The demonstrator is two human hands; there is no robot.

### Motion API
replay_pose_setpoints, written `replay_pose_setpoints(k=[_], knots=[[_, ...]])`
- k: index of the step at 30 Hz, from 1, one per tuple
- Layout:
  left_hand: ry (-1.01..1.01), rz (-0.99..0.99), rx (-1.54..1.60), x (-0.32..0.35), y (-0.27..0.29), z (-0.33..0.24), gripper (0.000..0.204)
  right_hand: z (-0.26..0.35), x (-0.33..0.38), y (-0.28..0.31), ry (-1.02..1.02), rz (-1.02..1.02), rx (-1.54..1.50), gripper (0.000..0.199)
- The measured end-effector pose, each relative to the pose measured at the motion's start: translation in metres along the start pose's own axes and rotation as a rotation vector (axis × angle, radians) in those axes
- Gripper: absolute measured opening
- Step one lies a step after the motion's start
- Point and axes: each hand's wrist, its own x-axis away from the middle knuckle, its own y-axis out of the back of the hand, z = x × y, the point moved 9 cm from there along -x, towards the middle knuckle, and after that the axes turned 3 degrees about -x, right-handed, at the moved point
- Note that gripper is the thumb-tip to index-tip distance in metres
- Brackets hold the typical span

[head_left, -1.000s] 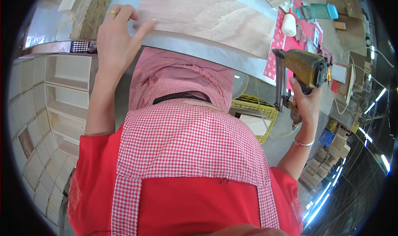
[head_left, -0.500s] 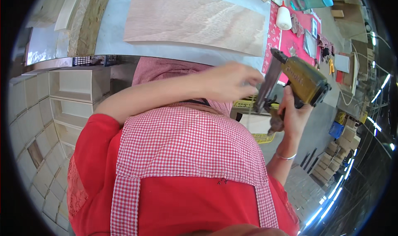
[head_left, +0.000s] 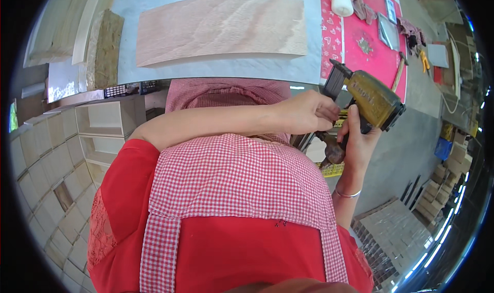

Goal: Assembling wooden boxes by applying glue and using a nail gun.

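My right hand [head_left: 359, 136] is closed around the handle of a pneumatic nail gun [head_left: 374, 100] with an olive-yellow body and a dark magazine. The gun is held up to the right of my body, its nose toward the table. My left hand [head_left: 307, 113] reaches across my front, its fingers curled together right beside the magazine. Whatever lies between those fingertips is too small or hidden to make out. Beyond my hands, a long pale wooden board [head_left: 224, 30] lies flat on the light grey-blue tabletop [head_left: 216, 69].
Right of the board, a pink cloth [head_left: 355, 51] carries a white bottle [head_left: 341, 2], a hammer [head_left: 400, 71] and orange-handled pliers [head_left: 424, 60]. Stacked boards [head_left: 105, 48] stand at the table's left. Pale wooden boxes [head_left: 105, 119] are piled at left; a yellow crate [head_left: 333, 169] sits below.
My left hand has moved slightly right and down, and its fingers have curled in by the magazine. The nail gun stays in my right hand; the view has shifted.
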Motion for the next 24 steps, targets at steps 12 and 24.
replay_pose_setpoints(k=[12,24], knots=[[0.392,0.124,-0.265,-0.017,0.020,0.091,0.074,-0.005,-0.046,0.029,0.050,-0.079,-0.233,0.023],[0.601,0.291,0.313,-0.012,0.011,0.105,0.091,-0.100,-0.176,0.070,-0.087,-0.056,0.068,0.046]])
